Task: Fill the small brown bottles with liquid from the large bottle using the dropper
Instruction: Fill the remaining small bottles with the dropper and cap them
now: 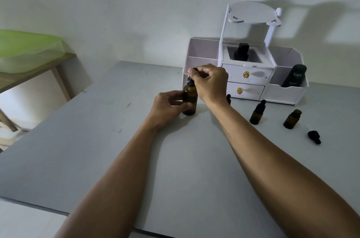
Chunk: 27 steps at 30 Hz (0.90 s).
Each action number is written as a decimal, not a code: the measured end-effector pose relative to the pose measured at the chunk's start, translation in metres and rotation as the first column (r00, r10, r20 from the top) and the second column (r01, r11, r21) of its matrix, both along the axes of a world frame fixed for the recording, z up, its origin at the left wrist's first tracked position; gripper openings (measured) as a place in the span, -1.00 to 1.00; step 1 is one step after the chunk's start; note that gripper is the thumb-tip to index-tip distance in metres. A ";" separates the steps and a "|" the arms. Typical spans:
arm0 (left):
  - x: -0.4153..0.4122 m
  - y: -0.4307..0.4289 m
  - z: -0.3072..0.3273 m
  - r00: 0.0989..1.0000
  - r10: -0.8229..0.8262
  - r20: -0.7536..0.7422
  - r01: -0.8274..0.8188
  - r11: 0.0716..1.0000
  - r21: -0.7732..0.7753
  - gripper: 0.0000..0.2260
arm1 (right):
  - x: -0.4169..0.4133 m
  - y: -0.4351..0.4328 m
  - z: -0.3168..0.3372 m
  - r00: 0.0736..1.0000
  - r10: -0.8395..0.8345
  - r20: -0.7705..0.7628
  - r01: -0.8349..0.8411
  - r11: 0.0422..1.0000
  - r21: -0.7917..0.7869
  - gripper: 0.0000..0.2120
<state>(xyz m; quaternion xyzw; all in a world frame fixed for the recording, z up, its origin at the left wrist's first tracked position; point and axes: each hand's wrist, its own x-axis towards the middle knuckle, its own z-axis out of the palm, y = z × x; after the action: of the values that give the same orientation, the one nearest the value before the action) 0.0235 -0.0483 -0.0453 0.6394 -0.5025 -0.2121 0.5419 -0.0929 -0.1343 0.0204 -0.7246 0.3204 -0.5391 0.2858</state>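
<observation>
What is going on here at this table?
A person holds the large brown bottle with the left hand and pinches its dropper with the right hand. Further right on the grey table stand a capped small bottle and an open small bottle, with a loose dropper cap lying near the open one.

Your large brown bottle [190,101] is standing upright, black dropper [191,81] sitting on top; a capped small bottle [257,113] and an open small bottle [292,118] are standing to its right.
</observation>
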 end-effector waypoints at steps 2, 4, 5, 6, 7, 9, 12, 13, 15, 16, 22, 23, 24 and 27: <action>0.000 0.000 0.000 1.000 -0.002 0.000 0.002 1.000 0.006 -0.56 | 0.000 0.000 0.003 1.000 -0.009 0.021 0.008 1.000 0.021 -0.86; 0.000 0.000 -0.001 1.000 0.001 -0.016 0.000 1.000 0.011 -0.56 | -0.002 0.000 0.012 0.999 -0.001 0.040 0.001 1.000 0.005 -0.83; 0.000 0.000 -0.001 1.000 0.005 -0.020 -0.005 1.000 0.012 -0.55 | -0.003 0.001 0.020 0.999 0.009 0.051 -0.008 1.000 -0.011 -0.82; -0.001 0.000 -0.001 1.000 0.009 -0.018 -0.009 1.000 0.008 -0.54 | -0.004 0.001 0.028 0.998 0.019 0.062 -0.017 0.999 -0.029 -0.82; -0.001 0.000 0.000 1.000 0.012 -0.017 -0.012 1.000 0.002 -0.52 | -0.005 0.002 0.038 0.997 0.028 0.077 -0.024 0.998 -0.050 -0.83; -0.001 0.000 0.000 0.999 0.005 -0.050 -0.007 1.000 -0.026 -0.45 | -0.009 0.004 0.059 0.990 0.046 0.131 -0.035 0.996 -0.085 -0.85; -0.001 0.002 0.001 0.991 0.021 -0.133 -0.033 0.996 -0.085 -0.35 | -0.020 0.002 0.091 0.971 0.066 0.232 -0.036 0.991 -0.131 -0.86; -0.002 0.003 0.001 0.989 0.058 -0.133 -0.072 0.992 -0.107 -0.35 | -0.026 0.002 0.102 0.959 0.078 0.274 -0.041 0.989 -0.139 -0.87; -0.008 0.006 0.006 0.979 0.167 -0.121 -0.185 0.969 -0.164 -0.41 | -0.040 0.000 0.120 0.926 0.104 0.363 -0.054 0.988 -0.144 -0.89; -0.014 0.007 0.008 0.967 0.221 -0.126 -0.243 0.949 -0.202 -0.46 | -0.049 0.000 0.127 0.912 0.106 0.397 -0.053 0.988 -0.144 -0.89; -0.087 0.015 0.025 0.959 0.273 -0.078 -0.280 0.863 -0.421 -0.84 | -0.119 -0.011 0.129 0.879 0.064 0.472 -0.007 0.993 -0.121 -0.88; -0.105 0.016 0.025 0.975 0.209 -0.077 -0.222 0.876 -0.428 -0.86 | -0.133 -0.014 0.124 0.884 0.050 0.464 0.006 0.993 -0.118 -0.87; -0.122 0.016 0.025 0.989 0.134 -0.068 -0.151 0.893 -0.424 -0.86 | -0.146 -0.018 0.118 0.891 0.036 0.452 0.018 0.993 -0.115 -0.86; -0.167 0.012 0.026 0.993 -0.114 -0.010 0.105 0.943 -0.317 -0.79 | -0.184 -0.030 0.097 0.912 -0.034 0.408 0.073 0.994 -0.080 -0.89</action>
<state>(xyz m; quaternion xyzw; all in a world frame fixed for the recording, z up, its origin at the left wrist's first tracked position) -0.1434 -0.0359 -0.0194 0.5124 -0.5571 -0.1677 0.6317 -0.2771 -0.1639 0.1175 -0.6003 0.2483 -0.6998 0.2972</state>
